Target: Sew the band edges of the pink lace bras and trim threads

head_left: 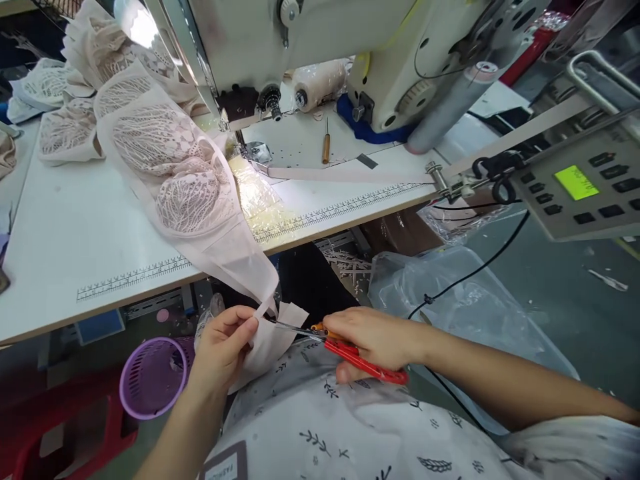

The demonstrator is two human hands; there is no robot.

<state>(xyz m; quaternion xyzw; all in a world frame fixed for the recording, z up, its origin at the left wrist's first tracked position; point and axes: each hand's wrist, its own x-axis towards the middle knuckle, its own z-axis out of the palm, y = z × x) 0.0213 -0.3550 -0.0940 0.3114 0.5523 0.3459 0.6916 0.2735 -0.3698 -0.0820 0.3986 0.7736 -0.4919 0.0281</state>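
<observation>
My left hand (227, 347) pinches the end of a pale pink lace bra (193, 180), just below the table's front edge. The bra runs from there up over the edge to the sewing machine's needle area. In my right hand (367, 333) is a pair of red-handled scissors (357, 360), fingers wrapped round the handles. Their blades point left and reach the fabric beside my left fingertips. Whether the blades are closed on the fabric I cannot tell. Something with an orange handle (320, 327) also shows by my right fingers.
A sewing machine (320, 33) stands over the white table (90, 227). More lace bras (75, 127) are heaped at the left. A wooden-handled awl (326, 148) lies by the machine. A control panel (585, 187) juts out at right. A purple basket (133, 383) stands below left.
</observation>
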